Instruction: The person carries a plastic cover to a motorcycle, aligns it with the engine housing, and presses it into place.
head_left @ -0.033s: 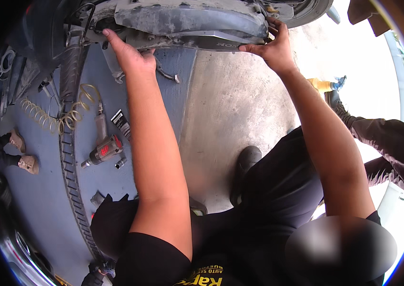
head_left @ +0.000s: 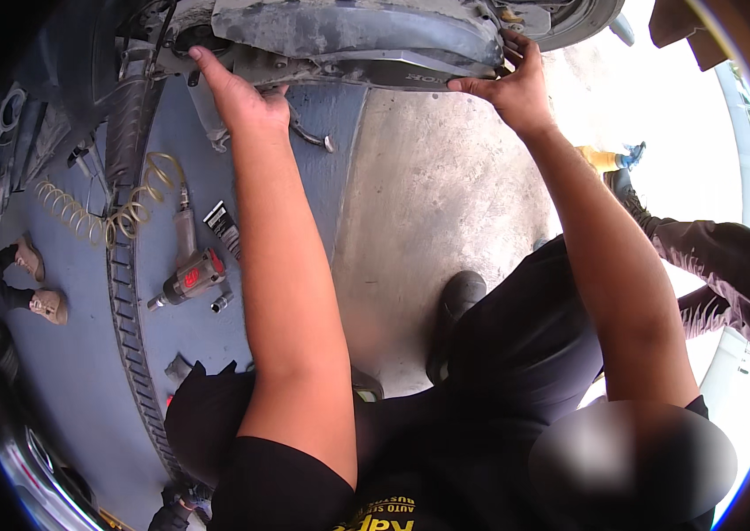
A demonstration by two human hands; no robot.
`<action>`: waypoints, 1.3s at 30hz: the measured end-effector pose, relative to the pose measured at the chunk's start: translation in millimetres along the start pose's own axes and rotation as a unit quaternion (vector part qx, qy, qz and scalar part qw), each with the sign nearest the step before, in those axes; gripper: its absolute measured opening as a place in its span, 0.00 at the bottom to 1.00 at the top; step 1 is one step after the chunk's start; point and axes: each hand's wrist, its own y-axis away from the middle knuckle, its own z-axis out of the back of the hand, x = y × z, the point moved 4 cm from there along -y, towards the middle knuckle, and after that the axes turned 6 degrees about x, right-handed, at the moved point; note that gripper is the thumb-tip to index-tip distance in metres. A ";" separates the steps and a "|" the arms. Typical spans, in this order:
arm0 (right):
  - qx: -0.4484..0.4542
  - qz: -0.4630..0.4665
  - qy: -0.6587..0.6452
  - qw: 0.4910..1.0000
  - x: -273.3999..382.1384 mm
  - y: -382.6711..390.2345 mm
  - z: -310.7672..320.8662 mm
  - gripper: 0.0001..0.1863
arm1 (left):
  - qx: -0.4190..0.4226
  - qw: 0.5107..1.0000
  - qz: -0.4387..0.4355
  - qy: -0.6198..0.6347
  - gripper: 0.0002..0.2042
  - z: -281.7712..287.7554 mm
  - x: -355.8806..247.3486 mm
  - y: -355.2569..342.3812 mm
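A dusty grey and black engine side cover (head_left: 366,40) runs along the underside of a scooter at the top of the view. My left hand (head_left: 251,102) grips its left part from below, with the thumb pointing up and the other fingers mostly hidden beneath. At the right end, my right hand (head_left: 512,88) holds the cover between the thumb on its lower edge and fingers curled behind. The scooter's wheel (head_left: 574,22) shows just beyond that hand.
An impact wrench (head_left: 189,281) with a coiled air hose (head_left: 83,212) lies on the blue floor left of my left forearm. Beside it are a black tube (head_left: 223,226) and a socket (head_left: 221,302). A slotted metal rail (head_left: 125,301) crosses the floor. Other people's feet (head_left: 43,283) appear at left.
The view has shifted very slightly, and the cover sits a touch higher in it. Both hands keep their hold.
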 end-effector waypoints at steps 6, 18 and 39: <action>0.015 -0.042 -0.010 0.999 11.0 -3.8 -5.5 0.62 | 0.063 0.992 -0.056 0.097 0.36 9.1 -3.8 -21.2; 0.117 -0.278 -0.384 0.873 -2.3 18.3 -45.9 0.51 | 0.000 0.998 0.027 0.062 0.50 13.2 -4.6 -6.2; 0.009 -0.212 -0.557 0.803 0.0 20.0 -75.6 0.47 | -0.017 0.992 -0.088 -0.093 0.47 11.7 -68.9 -25.8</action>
